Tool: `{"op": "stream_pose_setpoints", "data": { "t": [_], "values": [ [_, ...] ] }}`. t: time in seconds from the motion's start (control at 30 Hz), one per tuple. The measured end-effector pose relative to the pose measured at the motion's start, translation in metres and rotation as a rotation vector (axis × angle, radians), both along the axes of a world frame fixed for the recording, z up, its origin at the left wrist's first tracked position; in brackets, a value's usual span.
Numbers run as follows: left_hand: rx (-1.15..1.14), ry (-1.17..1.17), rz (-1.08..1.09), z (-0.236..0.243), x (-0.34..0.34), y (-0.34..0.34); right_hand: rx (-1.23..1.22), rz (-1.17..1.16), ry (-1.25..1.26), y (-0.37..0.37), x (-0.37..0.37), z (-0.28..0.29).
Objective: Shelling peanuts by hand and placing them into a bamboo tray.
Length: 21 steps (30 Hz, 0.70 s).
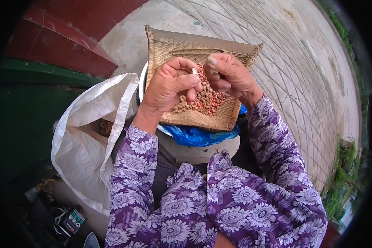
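Observation:
Above a woven tray (pixel 219 120), both hands are raised close together. My left hand (pixel 169 84) pinches a small pale piece, which looks like a peanut shell (pixel 195 72), between thumb and forefinger. My right hand (pixel 233 76) is closed, thumb against curled fingers; whatever it holds is too small and too hidden to name. Reddish peanut kernels (pixel 213 108) lie heaped in the tray below, mixed with tan-brown pieces that seem to be unshelled peanuts (pixel 182 107). The hands cover part of the heap.
A white woven sack (pixel 84 153) gapes at the left, with brown bits inside. Blue plastic (pixel 198 135) and a pale basin rim (pixel 143 82) show beneath the tray. Dark red and green panels (pixel 25 124) stand at the left. Scored concrete (pixel 293 78) stretches right, towards green plants (pixel 343 173).

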<state>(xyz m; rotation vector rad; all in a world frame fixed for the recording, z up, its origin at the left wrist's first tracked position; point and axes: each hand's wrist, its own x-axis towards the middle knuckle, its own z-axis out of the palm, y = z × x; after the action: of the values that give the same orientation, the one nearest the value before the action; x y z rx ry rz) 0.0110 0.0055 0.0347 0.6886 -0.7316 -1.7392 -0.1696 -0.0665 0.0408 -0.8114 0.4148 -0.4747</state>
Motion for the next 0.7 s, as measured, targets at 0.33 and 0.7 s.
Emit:
{"op": "stream_pose_setpoints", "data": {
  "t": [0.33, 0.7],
  "values": [
    [-0.15, -0.99, 0.218, -0.012, 0.001, 0.001, 0.068, -0.021, -0.017, -0.005, 0.002, -0.02],
    [-0.254, -0.771, 0.123, -0.017, -0.007, 0.004, 0.294, -0.026, 0.166, 0.008, 0.034, -0.05]
  ]
}}
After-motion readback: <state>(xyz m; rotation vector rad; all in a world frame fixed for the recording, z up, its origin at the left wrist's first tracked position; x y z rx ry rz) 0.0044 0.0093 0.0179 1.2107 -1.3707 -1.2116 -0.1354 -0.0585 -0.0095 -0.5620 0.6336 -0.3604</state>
